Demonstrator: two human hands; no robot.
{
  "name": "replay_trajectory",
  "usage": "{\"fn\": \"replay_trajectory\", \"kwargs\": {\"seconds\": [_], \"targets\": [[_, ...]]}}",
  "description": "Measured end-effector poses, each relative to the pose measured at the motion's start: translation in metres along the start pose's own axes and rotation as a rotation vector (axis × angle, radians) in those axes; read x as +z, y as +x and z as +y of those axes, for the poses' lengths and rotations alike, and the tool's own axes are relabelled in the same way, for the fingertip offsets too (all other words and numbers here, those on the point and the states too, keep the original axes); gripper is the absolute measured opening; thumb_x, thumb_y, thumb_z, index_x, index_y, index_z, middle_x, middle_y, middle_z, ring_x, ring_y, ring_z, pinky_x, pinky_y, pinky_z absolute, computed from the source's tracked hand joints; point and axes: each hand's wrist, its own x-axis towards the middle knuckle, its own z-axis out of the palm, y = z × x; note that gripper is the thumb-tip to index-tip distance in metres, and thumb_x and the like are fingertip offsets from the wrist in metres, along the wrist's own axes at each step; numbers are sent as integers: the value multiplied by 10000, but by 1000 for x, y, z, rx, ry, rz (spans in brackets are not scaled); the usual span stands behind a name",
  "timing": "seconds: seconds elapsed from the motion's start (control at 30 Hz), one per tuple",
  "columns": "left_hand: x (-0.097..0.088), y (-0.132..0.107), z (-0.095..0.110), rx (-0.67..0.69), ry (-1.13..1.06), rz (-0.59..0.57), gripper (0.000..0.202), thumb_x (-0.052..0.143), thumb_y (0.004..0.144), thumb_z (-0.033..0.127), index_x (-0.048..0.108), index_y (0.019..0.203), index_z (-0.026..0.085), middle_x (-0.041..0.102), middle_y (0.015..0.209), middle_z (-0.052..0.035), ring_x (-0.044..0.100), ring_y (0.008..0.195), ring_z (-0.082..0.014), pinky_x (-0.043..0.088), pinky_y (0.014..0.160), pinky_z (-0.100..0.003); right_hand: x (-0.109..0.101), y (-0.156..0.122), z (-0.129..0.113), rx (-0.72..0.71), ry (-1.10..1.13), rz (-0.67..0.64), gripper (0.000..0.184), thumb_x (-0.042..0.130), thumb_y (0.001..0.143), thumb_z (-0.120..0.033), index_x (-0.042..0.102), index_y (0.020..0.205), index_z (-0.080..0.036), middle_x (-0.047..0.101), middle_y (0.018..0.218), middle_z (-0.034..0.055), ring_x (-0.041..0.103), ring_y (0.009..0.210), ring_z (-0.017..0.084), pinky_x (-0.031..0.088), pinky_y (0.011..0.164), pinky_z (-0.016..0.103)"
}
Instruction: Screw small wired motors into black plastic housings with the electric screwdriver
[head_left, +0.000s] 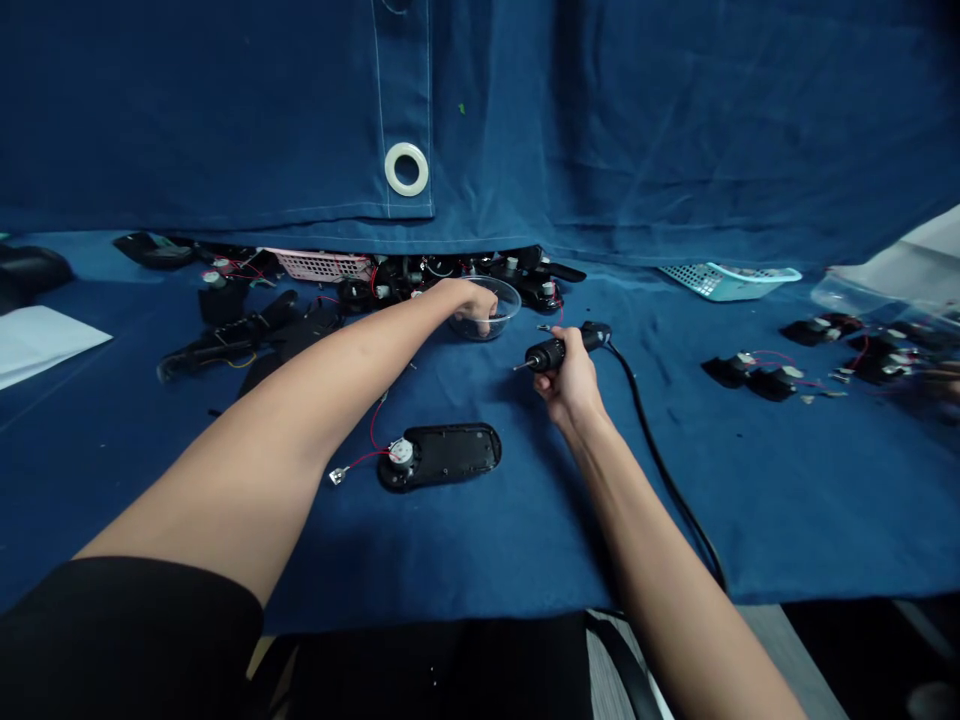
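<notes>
A black oblong plastic shell [454, 455] lies on blue cloth [480, 550]. Beyond, the right hand [576, 382] wraps its fingers round a black corded screwdriver [546, 356]; farther, the left hand [478, 302] is in a clear plastic bowl [508, 314], fingers curled, any pinch unclear.

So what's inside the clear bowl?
The left hand reaches into the clear bowl, its fingers inside. Whatever lies beneath them is covered, so the contents can't be made out.

1 camera, worn on the head, looks forward and down over the desk [465, 560], left hand [478, 302] and right hand [576, 378].
</notes>
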Motion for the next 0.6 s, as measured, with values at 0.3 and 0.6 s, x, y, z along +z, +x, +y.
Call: {"fn": "replay_trajectory", "kwargs": {"seconds": [0.3,0.6], "targets": [[2,2,-1,-31,4,-20,338,732,640,286,726,951,154,666,772,-68,613,777,-248,465,737,-339,0,1,1,9,-18,10,291,613,735,-398,432,609,-207,388,423,-71,331,329,65,260,289,175],[0,8,-10,-15,-46,81,282,735,617,230,757,894,179,701,767,-51,611,840,-212,448,789,-272,0,3,2,6,-32,-12,297,597,743,-411,423,611,-209,385,412,-72,330,318,66,252,287,173]]}}
